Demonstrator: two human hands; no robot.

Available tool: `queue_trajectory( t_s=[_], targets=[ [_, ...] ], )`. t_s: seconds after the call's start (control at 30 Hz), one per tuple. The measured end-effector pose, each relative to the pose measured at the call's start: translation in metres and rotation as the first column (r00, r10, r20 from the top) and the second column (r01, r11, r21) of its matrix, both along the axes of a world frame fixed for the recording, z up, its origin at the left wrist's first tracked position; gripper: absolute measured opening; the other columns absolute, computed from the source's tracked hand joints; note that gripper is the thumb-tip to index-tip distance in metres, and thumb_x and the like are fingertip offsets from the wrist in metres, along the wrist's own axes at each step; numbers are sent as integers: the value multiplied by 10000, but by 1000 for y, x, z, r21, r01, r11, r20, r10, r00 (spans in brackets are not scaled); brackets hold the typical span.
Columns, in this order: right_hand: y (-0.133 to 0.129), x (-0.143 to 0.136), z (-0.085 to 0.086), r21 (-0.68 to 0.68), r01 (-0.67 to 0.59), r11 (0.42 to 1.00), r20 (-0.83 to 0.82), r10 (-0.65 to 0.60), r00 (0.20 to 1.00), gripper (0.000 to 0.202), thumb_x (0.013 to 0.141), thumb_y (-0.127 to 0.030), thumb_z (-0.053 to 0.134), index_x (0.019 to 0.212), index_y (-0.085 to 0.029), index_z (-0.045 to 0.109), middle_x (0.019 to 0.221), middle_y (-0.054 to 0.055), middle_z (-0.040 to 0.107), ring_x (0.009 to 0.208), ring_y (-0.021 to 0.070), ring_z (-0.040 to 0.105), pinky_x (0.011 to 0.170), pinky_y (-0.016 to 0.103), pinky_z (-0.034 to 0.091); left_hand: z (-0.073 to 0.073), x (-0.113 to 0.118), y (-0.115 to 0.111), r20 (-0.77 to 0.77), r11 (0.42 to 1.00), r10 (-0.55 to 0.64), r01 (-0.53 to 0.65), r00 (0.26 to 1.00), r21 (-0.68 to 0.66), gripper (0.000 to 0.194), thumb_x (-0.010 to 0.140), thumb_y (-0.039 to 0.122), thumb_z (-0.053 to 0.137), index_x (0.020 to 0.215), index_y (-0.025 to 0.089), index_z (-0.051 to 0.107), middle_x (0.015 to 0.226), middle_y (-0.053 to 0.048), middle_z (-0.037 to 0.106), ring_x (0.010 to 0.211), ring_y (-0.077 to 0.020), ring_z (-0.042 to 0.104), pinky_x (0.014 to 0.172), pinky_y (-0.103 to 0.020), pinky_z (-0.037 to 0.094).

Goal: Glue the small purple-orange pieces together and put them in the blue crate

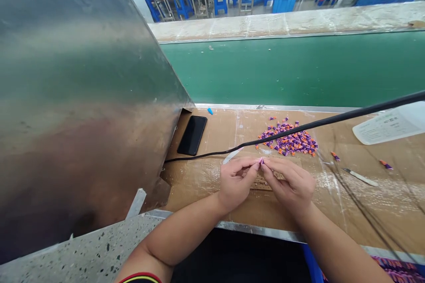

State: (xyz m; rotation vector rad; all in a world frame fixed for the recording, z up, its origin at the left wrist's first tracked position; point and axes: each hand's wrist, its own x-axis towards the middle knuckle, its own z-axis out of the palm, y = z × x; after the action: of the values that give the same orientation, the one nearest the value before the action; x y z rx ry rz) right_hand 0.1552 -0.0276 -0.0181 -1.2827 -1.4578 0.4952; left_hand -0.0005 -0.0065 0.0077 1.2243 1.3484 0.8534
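Note:
My left hand and my right hand meet fingertip to fingertip above the cardboard. Between their pinched thumbs and forefingers is a small purple piece, mostly hidden by the fingers. Beyond my right hand lies a heap of small purple-and-orange pieces. A pale, flat strip sticks out behind my left hand. To the right of my right hand, a craft knife rests on the cardboard, with a loose purple-and-orange piece on either side of it.
A black cable crosses over the cardboard in front of my hands. A phone and a small blue cap lie at left, beside a large metal panel. A white plastic container is at right. Behind runs a green conveyor belt.

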Motion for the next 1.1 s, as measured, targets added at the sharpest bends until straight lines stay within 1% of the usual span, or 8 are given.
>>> queue_trajectory(
  t_s=[0.27, 0.4, 0.6, 0.73, 0.9, 0.97, 1.03, 1.1],
  targets=[
    [1, -2, 0, -6, 37, 999, -60, -37, 998, 263, 946, -51, 749, 1113, -252, 777, 1005, 55, 838, 871, 202, 832, 800, 301, 713, 1, 2, -2, 8, 988, -26, 24, 1000, 154, 153, 1014, 344, 751, 1087, 275, 866, 1138, -97, 826, 1076, -206, 807, 1011, -353, 671],
    [1, -3, 1, -8, 28, 1000, -122, -29, 992, 305, 939, -45, 755, 1152, -260, 784, 1008, 47, 838, 886, 206, 834, 805, 306, 714, 7, 1, -1, -42, 983, -82, 88, 996, 160, 184, 1015, 245, 729, 1145, 276, 855, 1159, -91, 823, 1102, -213, 813, 1052, -367, 674],
    [1, -4, 0, 3, 40, 999, -125, -39, 991, 292, 933, -26, 761, 1133, -238, 766, 1009, 54, 838, 886, 191, 831, 828, 287, 707, 6, 2, -1, -22, 961, -73, 76, 997, 266, 356, 977, 106, 735, 1210, 358, 828, 1180, -37, 817, 1097, -169, 813, 1038, -277, 663],
    [0, -3, 1, -7, 43, 999, -86, -43, 995, 255, 935, -42, 764, 1090, -244, 786, 986, 53, 838, 852, 205, 832, 805, 311, 716, 4, 2, -3, -6, 974, -55, 55, 998, 218, 308, 981, 138, 748, 1188, 348, 838, 1184, -50, 815, 1094, -183, 816, 1026, -285, 670],
    [3, 0, 1, -43, 17, 999, -84, -21, 996, 214, 970, -91, 739, 1086, -257, 807, 974, 45, 838, 835, 201, 829, 786, 307, 712, 2, 0, -6, 33, 994, -33, 29, 999, 108, 172, 1020, 316, 747, 1153, 302, 854, 1168, -91, 820, 1114, -216, 812, 1057, -351, 670],
    [6, 10, 0, -77, -42, 996, -80, 36, 996, 165, 992, -132, 726, 1058, -257, 811, 944, 36, 835, 807, 192, 821, 769, 301, 705, 2, 1, -6, 63, 998, -12, 8, 998, 69, 202, 1032, 381, 730, 1156, 284, 857, 1184, -103, 819, 1105, -214, 811, 978, -324, 689],
    [7, 27, -2, -134, -80, 988, -59, 73, 996, 124, 1015, -189, 714, 1053, -253, 813, 930, 32, 832, 760, 181, 804, 733, 294, 693, 2, 2, -5, 91, 999, 21, -24, 996, 26, 243, 1027, 437, 725, 1123, 263, 865, 1186, -112, 819, 1023, -205, 813, 775, -267, 686],
    [3, 51, -6, -207, -54, 977, 1, 56, 998, 117, 1028, -230, 703, 1071, -248, 810, 937, 31, 829, 721, 170, 781, 713, 290, 679, 1, 2, -4, 100, 999, 35, -34, 994, -12, 291, 1010, 487, 732, 1077, 240, 871, 1151, -120, 822, 936, -201, 797, 618, -236, 628]
  ],
)
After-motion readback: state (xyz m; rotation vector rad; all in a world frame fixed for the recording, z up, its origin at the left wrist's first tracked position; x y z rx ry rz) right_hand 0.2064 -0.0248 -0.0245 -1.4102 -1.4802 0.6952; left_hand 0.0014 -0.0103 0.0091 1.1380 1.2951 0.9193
